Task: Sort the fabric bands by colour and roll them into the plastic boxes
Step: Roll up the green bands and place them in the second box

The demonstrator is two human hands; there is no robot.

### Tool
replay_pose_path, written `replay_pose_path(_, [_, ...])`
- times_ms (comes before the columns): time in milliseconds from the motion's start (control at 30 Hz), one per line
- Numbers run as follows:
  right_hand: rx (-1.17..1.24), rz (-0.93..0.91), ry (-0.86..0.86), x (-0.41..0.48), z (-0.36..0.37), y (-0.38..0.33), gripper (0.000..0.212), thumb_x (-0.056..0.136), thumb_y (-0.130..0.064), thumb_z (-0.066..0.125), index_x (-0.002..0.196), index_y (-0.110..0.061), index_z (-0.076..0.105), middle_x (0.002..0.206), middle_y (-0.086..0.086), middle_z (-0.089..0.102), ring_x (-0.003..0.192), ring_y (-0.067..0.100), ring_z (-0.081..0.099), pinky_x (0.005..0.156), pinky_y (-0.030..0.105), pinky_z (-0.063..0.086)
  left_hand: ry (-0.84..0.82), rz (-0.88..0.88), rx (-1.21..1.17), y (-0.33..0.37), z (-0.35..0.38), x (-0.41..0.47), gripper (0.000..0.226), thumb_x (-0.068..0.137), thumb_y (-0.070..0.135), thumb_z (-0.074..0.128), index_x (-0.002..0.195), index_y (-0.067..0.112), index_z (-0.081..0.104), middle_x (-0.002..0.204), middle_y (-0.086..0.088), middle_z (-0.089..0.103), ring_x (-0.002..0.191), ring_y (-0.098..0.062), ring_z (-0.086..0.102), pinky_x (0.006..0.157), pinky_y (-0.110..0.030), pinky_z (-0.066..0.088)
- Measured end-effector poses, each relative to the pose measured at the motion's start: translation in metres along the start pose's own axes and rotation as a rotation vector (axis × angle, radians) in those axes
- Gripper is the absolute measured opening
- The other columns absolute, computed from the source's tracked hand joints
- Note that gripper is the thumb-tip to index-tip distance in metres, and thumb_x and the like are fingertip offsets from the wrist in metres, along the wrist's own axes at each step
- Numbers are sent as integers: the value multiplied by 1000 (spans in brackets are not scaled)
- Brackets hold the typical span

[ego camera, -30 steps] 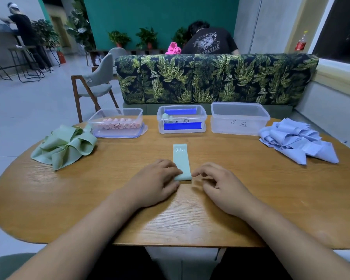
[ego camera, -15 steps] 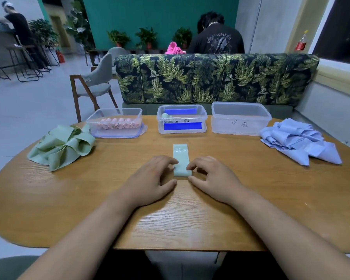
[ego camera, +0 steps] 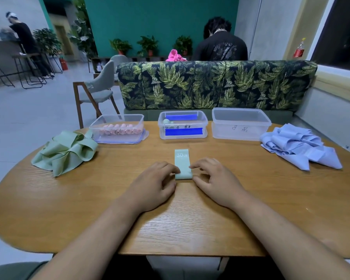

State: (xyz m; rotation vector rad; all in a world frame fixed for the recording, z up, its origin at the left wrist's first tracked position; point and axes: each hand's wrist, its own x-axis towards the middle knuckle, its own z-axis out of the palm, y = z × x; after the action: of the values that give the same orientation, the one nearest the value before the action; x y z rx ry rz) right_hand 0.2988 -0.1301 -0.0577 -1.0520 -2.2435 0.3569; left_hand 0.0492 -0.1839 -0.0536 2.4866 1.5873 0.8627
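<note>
The mint band [ego camera: 182,161], printed "30 LB", lies flat on the worktop [ego camera: 190,219] straight in front of the middle box [ego camera: 205,120], its length pointing at that box, probably so the roll travels toward where it will be dropped. Its near end is thickened into a started roll. The left hand [ego camera: 156,184] and right hand [ego camera: 214,178] each have bent fingers pinching that roll at their own side edge and hold nothing else. Gripping both edges should keep the roll square. Left of the middle box stands the box of pink rolls [ego camera: 117,116], with the green pile [ego camera: 66,152] beyond it. Right of it are the third box [ego camera: 240,110] and the blue pile [ego camera: 297,146]. Nothing stands between the band's far tip and the middle box, so there is room to roll forward.
</note>
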Motion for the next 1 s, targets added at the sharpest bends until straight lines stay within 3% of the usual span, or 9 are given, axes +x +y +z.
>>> replay_pose_path(133, [-25, -59, -5, -3, -1, -3, 19, 96, -21, 65, 105, -36, 71, 109, -22, 64, 106, 5, 54, 88, 33, 51, 12, -20, -5, -1, 1, 0, 33, 99, 31, 63, 132, 30, 66, 120, 17, 62, 119, -4, 53, 103, -26, 44])
replay_pose_path(367, [-32, -13, -29, 1, 1, 1, 28, 97, -24, 63, 120, -38, 70, 121, -24, 66, 113, 6, 52, 96, 33, 50, -25, -136, -74, -6, 0, 2, 54, 98, 34, 68, 150, 32, 54, 130, 18, 60, 123, -1, 50, 107, -23, 41])
replay_pose_path(567, [22, 37, -107, 15, -4, 8, 30, 98, -27, 66, 126, -37, 71, 126, -25, 65, 115, 3, 50, 101, 21, 42, -32, -291, -244, -16, -6, 13, 47, 98, 22, 69, 141, 31, 55, 121, 18, 63, 114, 2, 59, 101, -21, 47])
replay_pose_path(767, [157, 125, -197, 51, -13, 18, 25, 94, -16, 68, 104, -35, 80, 107, -14, 67, 96, 0, 59, 80, 6, 39, -112, -30, -153, -34, -20, 44, 36, 96, 9, 65, 127, 27, 63, 121, 15, 61, 117, -4, 57, 86, -12, 46])
replay_pose_path(900, [236, 133, -232, 74, -14, 25, 33, 91, -6, 65, 91, -34, 84, 98, -13, 70, 87, 6, 62, 79, 17, 45, -98, 209, -113, -40, -16, 58, 27, 88, 3, 72, 110, 19, 68, 110, 6, 61, 106, -14, 57, 91, -30, 49])
replay_pose_path(1000, [275, 126, -234, 83, -10, 31, 44, 87, 5, 61, 87, -31, 85, 87, -16, 67, 82, 5, 60, 75, 14, 43, -114, 281, -92, -46, -10, 67, 19, 89, 14, 75, 107, 18, 69, 105, 6, 62, 101, -18, 57, 88, -36, 50])
